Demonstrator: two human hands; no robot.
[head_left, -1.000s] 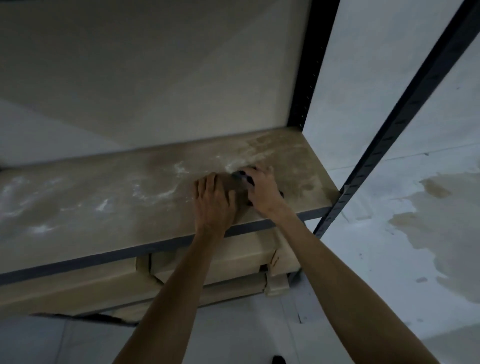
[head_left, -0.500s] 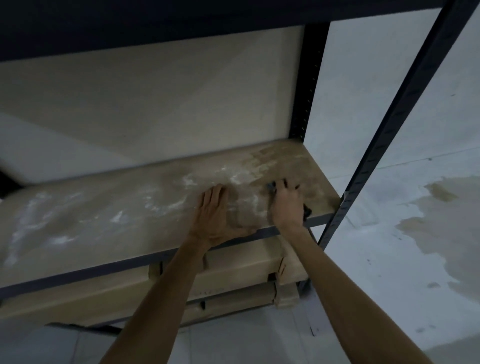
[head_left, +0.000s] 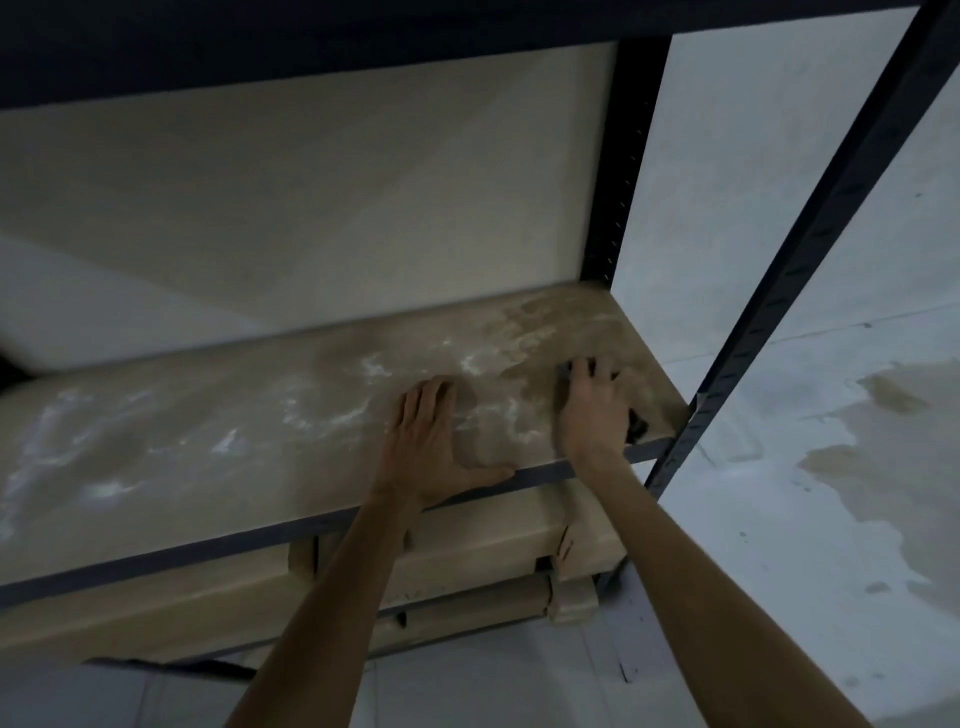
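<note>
A dusty beige shelf board (head_left: 208, 415) streaked with white powder runs across the view. My left hand (head_left: 431, 447) lies flat on it near the front edge, fingers straight and thumb spread out along the rail. To its right, my right hand (head_left: 592, 410) presses a dark cloth (head_left: 638, 430) onto the board near the right front corner, fingers spread over it. Most of the cloth is hidden under the hand; dark bits show by the wrist and at the fingertips.
The rack has a dark front rail (head_left: 156, 566), a front right upright (head_left: 810, 249), a rear upright (head_left: 618, 171) and a dark shelf overhead (head_left: 311, 41). Flat cardboard packages (head_left: 467, 551) lie on the level below. A brown stain (head_left: 893, 457) marks the pale floor at right.
My right hand has slid the cloth rightward toward the shelf's right corner, away from my left hand. The left hand stayed flat on the board, and the view has tilted upward.
</note>
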